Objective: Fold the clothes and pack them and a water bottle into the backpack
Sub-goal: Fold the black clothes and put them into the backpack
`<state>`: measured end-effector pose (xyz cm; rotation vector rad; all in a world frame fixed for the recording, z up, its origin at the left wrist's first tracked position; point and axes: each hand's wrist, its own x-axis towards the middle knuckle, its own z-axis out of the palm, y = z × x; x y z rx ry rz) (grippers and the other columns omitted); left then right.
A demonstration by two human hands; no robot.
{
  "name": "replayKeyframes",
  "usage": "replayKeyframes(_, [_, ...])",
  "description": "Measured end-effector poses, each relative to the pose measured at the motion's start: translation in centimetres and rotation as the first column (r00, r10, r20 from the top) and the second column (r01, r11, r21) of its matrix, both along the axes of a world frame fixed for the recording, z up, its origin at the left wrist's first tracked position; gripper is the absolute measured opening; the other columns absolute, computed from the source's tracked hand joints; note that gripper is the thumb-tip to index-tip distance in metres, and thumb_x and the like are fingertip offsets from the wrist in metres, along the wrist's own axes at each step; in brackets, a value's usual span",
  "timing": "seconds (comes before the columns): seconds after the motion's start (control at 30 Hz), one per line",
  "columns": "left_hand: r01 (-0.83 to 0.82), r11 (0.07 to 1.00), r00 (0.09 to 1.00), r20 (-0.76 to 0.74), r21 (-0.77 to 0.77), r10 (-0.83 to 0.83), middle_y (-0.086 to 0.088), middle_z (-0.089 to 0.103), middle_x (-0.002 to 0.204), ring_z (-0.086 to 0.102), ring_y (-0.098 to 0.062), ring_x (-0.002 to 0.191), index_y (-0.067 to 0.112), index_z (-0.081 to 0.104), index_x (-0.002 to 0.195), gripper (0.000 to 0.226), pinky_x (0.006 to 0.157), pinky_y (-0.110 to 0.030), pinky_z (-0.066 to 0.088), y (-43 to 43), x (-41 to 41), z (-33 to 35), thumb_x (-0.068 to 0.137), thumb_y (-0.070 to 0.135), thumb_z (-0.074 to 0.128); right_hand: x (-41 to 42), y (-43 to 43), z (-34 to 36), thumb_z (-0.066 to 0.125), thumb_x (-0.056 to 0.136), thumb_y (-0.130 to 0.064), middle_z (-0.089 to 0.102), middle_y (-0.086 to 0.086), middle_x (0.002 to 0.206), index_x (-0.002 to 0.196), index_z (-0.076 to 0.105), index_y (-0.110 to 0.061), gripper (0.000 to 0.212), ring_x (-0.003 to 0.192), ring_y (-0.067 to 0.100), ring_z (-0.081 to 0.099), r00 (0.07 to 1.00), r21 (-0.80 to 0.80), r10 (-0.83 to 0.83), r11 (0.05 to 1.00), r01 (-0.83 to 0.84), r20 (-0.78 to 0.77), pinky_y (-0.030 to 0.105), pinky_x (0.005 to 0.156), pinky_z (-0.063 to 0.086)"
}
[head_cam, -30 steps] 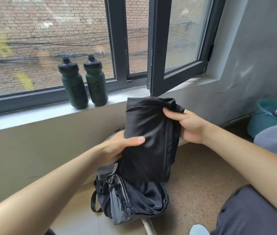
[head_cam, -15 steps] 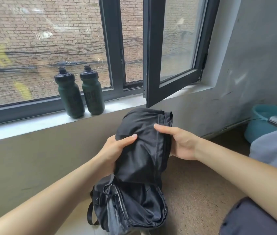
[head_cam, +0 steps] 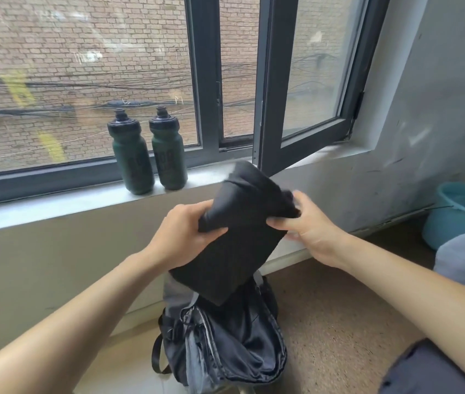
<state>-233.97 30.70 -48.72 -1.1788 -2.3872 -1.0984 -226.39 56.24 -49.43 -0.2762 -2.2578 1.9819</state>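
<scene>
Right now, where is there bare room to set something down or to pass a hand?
The windowsill is bare left of the left green bottle. The brown floor is bare right of the backpack, toward the blue basin. It is crowded over the backpack's mouth: the left hand and right hand grip the black garment there.
</scene>
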Motion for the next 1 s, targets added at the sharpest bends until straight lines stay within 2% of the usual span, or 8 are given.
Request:
replayKeyframes(0.1, [-0.001,0.980,0.993,-0.112,-0.197,-0.022,0.015,0.068,0.080,0.061,-0.027,0.077,0.035,0.065,0.105,0.022,0.071,-0.039,0.054,-0.6,-0.6,0.3,0.083,0.036,0.069,0.1,-0.1,0.8,0.097,0.064,-0.028,0.030,-0.003,0.150,0.156,-0.006,-0.044,0.139,0.137,0.018,0.040,0.990,0.429,-0.030,0.899,0.087,-0.140,0.044,0.110,0.044])
replayKeyframes(0.27, [0.003,0.908,1.000,-0.001,-0.418,-0.004,0.007,0.066,0.075,0.060,-0.025,0.078,0.023,0.065,0.086,0.020,0.073,-0.045,0.054,-0.1,-0.6,0.6,0.077,0.041,0.070,1.4,-2.3,2.1,0.093,0.066,-0.038,0.011,-0.021,0.162,0.156,0.000,-0.051,0.130,0.151,0.016,0.012,0.952,0.806,0.307,0.568,-0.164,-0.022,0.050,0.120,0.014])
replayKeyframes(0.47, [0.070,0.879,0.998,0.038,-0.471,-0.059,0.008,0.062,0.072,0.058,-0.023,0.076,0.027,0.066,0.086,0.013,0.073,-0.042,0.053,0.5,0.1,0.5,0.077,0.032,0.074,0.8,-3.8,0.7,0.087,0.072,-0.043,0.055,-0.012,0.139,0.151,0.035,-0.041,0.095,0.125,0.012,0.054,0.922,0.801,0.339,0.491,-0.343,0.188,0.038,0.106,0.046])
replayKeyframes(0.53, [0.069,0.893,0.997,0.068,-0.444,-0.044,0.008,0.064,0.072,0.060,-0.021,0.075,0.028,0.070,0.088,0.019,0.071,-0.041,0.053,0.3,0.1,0.6,0.073,0.039,0.071,0.5,-3.7,0.5,0.084,0.077,-0.037,0.067,-0.012,0.108,0.116,0.063,-0.035,0.045,0.099,0.012,0.063,0.918,0.779,0.343,0.514,-0.361,0.199,0.025,0.080,0.053])
replayKeyframes(0.6, [0.006,0.884,0.997,0.073,-0.467,0.031,0.008,0.062,0.067,0.059,-0.022,0.074,0.027,0.068,0.080,0.022,0.069,-0.040,0.053,0.0,-0.3,0.7,0.070,0.047,0.070,0.1,-3.6,0.4,0.081,0.081,-0.029,0.069,-0.007,0.087,0.089,0.069,-0.025,0.015,0.082,0.015,0.066,0.935,0.764,0.304,0.555,-0.328,0.181,0.029,0.066,0.054])
replayKeyframes(0.67, [-0.108,0.842,0.984,0.061,-0.529,0.165,0.005,0.058,0.063,0.059,-0.025,0.071,0.022,0.059,0.067,0.035,0.061,-0.037,0.048,-0.4,-0.8,0.6,0.072,0.053,0.073,-0.2,-3.5,0.3,0.078,0.081,-0.030,0.070,0.003,0.081,0.081,0.070,-0.016,0.017,0.079,0.021,0.066,0.962,0.797,0.212,0.545,-0.262,0.172,0.040,0.069,0.056])
replayKeyframes(0.83, [-0.259,0.829,0.887,0.217,-0.495,0.407,-0.002,0.047,0.054,0.047,-0.026,0.058,0.012,0.045,0.055,0.051,0.051,-0.031,0.030,0.2,-0.3,-0.1,0.080,0.044,0.076,-0.3,-4.2,-0.2,0.073,0.077,-0.030,0.064,0.009,0.071,0.074,0.064,-0.003,0.028,0.071,0.029,0.062,0.987,0.847,0.022,0.511,-0.147,0.158,0.035,0.058,0.046])
replayKeyframes(1.0, [-0.243,0.922,0.735,0.563,-0.302,0.378,0.001,0.041,0.053,0.038,-0.022,0.053,0.018,0.039,0.059,0.039,0.049,-0.025,0.028,2.5,1.7,-0.8,0.080,0.030,0.070,0.4,-5.4,0.0,0.076,0.081,-0.030,0.052,0.007,0.066,0.067,0.051,-0.008,0.036,0.060,0.022,0.049,0.972,0.644,-0.020,0.752,-0.141,0.235,0.032,0.056,0.032])
